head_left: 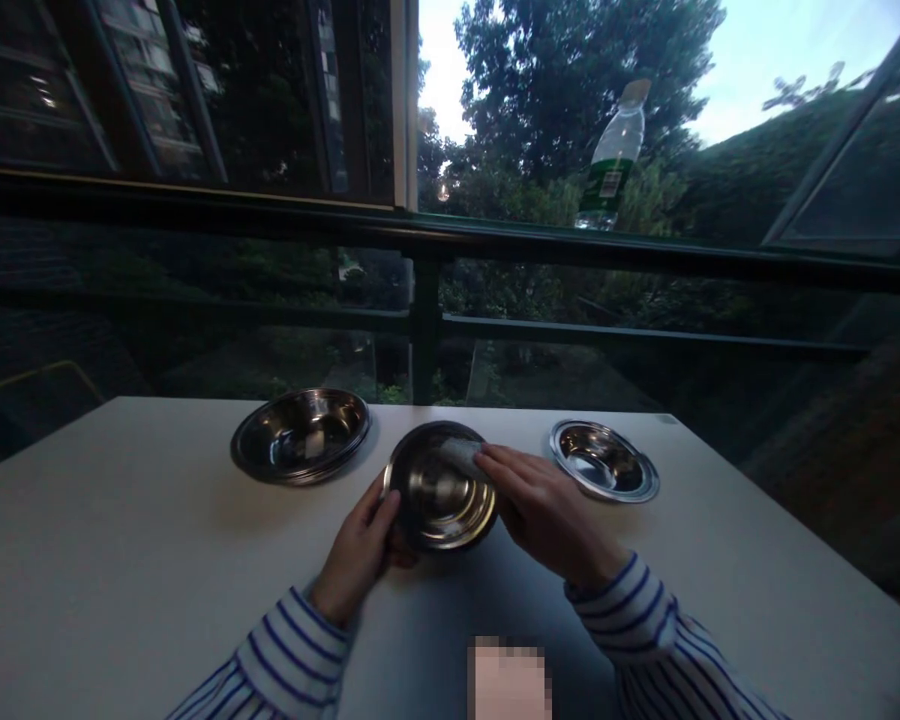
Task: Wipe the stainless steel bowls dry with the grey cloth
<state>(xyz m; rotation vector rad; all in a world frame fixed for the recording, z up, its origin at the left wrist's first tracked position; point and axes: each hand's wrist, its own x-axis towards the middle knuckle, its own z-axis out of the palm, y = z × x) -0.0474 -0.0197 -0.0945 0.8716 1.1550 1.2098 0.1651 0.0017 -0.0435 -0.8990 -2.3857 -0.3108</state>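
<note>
A steel bowl (436, 500) is tilted toward me above the white table (120, 540). My left hand (361, 552) grips its left rim with curled fingers. My right hand (541, 508) reaches over the right rim, fingers flat, pressing a pale cloth or tissue (461, 455) against the inside of the bowl. Both sleeves are white with blue stripes.
A larger steel bowl (300, 436) sits on the table at the back left, a smaller steel bowl (604, 460) at the back right. A plastic water bottle (613, 160) stands on the dark railing (645, 255) beyond the table, with windows and trees behind.
</note>
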